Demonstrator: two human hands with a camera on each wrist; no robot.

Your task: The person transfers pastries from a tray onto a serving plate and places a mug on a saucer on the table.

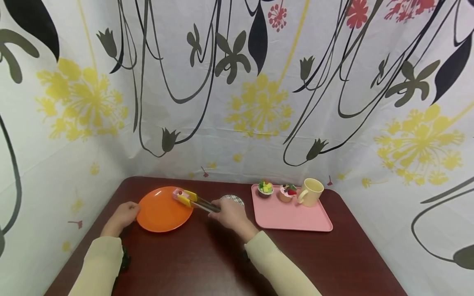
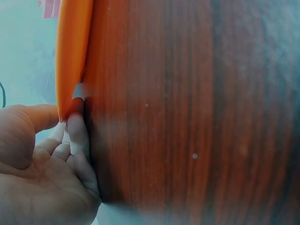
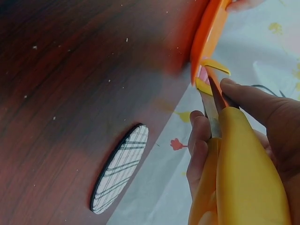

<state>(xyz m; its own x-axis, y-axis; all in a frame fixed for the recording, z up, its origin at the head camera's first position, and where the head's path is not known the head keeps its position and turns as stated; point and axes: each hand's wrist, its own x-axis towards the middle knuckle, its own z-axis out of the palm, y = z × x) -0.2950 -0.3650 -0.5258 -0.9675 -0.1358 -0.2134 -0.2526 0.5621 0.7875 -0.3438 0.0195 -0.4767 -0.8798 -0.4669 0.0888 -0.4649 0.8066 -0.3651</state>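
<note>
My left hand [image 1: 124,214] pinches the near-left rim of an orange plate [image 1: 161,211]. In the left wrist view, the thumb lies on one side of the plate's edge and the fingertips on the other. My right hand [image 1: 232,213] grips metal tongs [image 1: 205,204] with yellow tips and yellow handles. Between the tips is a small pink-and-white piece [image 1: 175,194] with a red bit on top, looking like a toy cake. It is at the plate's right side; whether it touches the plate I cannot tell.
Behind my right hand lies a round checked coaster [image 3: 123,168], partly hidden in the head view. A pink tray [image 1: 292,218] at the right holds a fruit-topped cup [image 1: 265,188], a cupcake [image 1: 286,193] and a yellow mug [image 1: 311,192]. Patterned cloth walls enclose the dark wooden table [image 1: 185,263].
</note>
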